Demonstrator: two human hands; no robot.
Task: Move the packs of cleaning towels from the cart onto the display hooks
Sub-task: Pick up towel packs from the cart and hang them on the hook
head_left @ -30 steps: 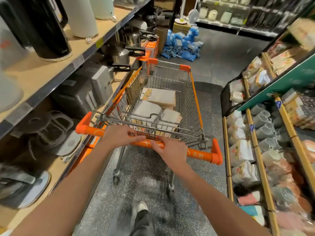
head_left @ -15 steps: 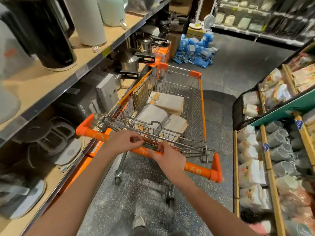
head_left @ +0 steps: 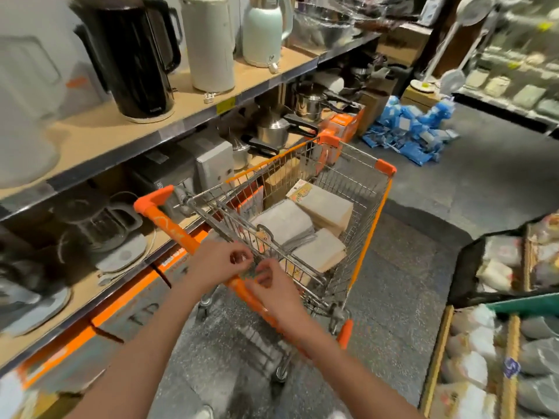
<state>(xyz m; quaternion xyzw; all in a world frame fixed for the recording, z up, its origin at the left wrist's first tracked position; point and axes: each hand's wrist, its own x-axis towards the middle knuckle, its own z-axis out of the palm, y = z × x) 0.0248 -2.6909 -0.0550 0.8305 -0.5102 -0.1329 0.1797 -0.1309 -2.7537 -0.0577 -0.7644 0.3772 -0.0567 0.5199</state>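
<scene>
Packs of cleaning towels point(head_left: 302, 228) lie flat in the basket of the orange-handled cart point(head_left: 360, 189), three stacks showing, one grey between two beige, all just beyond the wire child-seat flap. Half a second earlier both hands lay on the cart's orange handle bar point(head_left: 169, 222); now the left hand point(head_left: 216, 263) has its fingers curled with thumb and fingertips meeting, and the right hand point(head_left: 276, 287) is lifted with loosely bent fingers above the bar. Whether either hand touches the bar or holds anything cannot be told through the blur. The cart has swung so its nose points further right, away from the shelf point(head_left: 193, 104) on the left, where a black kettle point(head_left: 133, 55) and a white kettle point(head_left: 208, 40) stand. Blue packets point(head_left: 408, 128) lie heaped on the floor point(head_left: 423, 237) beyond the cart
</scene>
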